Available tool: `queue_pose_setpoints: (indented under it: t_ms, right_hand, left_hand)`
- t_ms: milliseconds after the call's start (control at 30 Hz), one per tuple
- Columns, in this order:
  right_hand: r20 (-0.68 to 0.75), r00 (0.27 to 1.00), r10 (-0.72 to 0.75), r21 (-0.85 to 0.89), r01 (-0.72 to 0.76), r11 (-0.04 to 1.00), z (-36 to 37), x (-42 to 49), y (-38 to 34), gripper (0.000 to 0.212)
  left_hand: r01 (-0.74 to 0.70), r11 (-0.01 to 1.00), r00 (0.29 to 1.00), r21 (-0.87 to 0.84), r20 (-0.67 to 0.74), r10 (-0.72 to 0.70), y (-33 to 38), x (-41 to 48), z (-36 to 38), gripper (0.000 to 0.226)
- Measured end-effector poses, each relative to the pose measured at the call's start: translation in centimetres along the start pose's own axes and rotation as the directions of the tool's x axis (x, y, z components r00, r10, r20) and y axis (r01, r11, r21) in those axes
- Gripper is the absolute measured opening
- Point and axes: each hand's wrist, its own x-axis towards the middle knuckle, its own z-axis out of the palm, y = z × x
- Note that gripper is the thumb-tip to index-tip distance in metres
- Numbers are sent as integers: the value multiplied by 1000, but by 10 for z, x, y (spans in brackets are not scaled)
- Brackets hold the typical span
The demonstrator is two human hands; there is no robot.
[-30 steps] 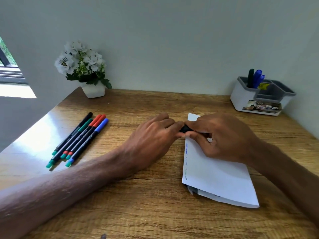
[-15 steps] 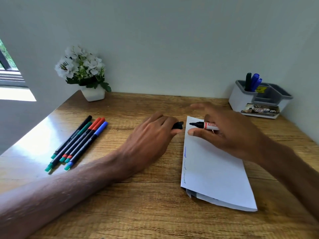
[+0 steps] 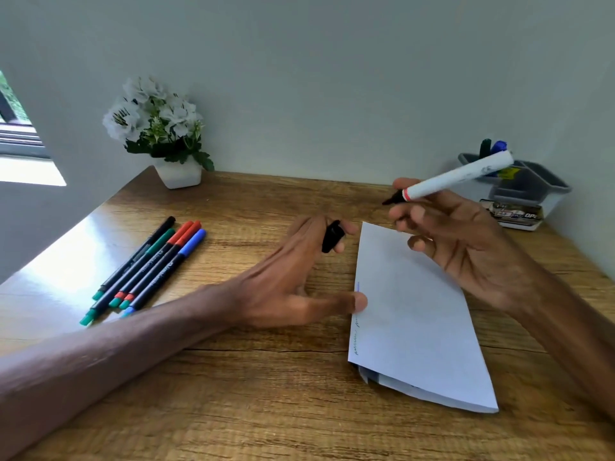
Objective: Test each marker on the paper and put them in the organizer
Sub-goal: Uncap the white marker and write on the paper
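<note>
My right hand [image 3: 466, 241] holds an uncapped white marker [image 3: 456, 177] with a black tip, raised above the far end of the folded white paper [image 3: 419, 324]. My left hand [image 3: 293, 281] pinches the marker's black cap [image 3: 332, 236] between its fingers, and its thumb rests on the paper's left edge. Faint test scribbles run along that edge. Several thin pens [image 3: 149, 264] with black, green, red and blue caps lie side by side at the left. The white and grey organizer [image 3: 529, 194] at the far right holds a few markers.
A small white pot of white flowers [image 3: 159, 134] stands at the back left against the wall. The wooden desk [image 3: 266, 394] meets walls at the back and right. A bright window opening is at the far left.
Both hands were together on the marker; they pulled apart, the cap staying in my left hand. My right hand has lifted the uncapped marker up and to the right.
</note>
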Motion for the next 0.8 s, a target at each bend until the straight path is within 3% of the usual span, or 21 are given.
queue_pose_setpoints:
  t_ms: [133, 367, 600, 800]
  right_hand:
    - [64, 998, -13, -184, 25, 983, 6, -5, 5, 20]
    - [139, 960, 242, -399, -169, 901, 12, -7, 11, 16]
    - [50, 980, 195, -479, -148, 865, 22, -11, 8, 29]
    - [20, 990, 138, -520, -108, 847, 25, -11, 11, 23]
  left_hand:
    - [9, 1000, 996, -14, 91, -8, 0, 0, -1, 77]
    - [0, 999, 983, 33, 183, -6, 2, 1, -1, 78]
    - [22, 997, 980, 76, 198, -36, 5, 1, -1, 78]
    - [32, 996, 978, 86, 204, -49, 5, 2, -2, 79]
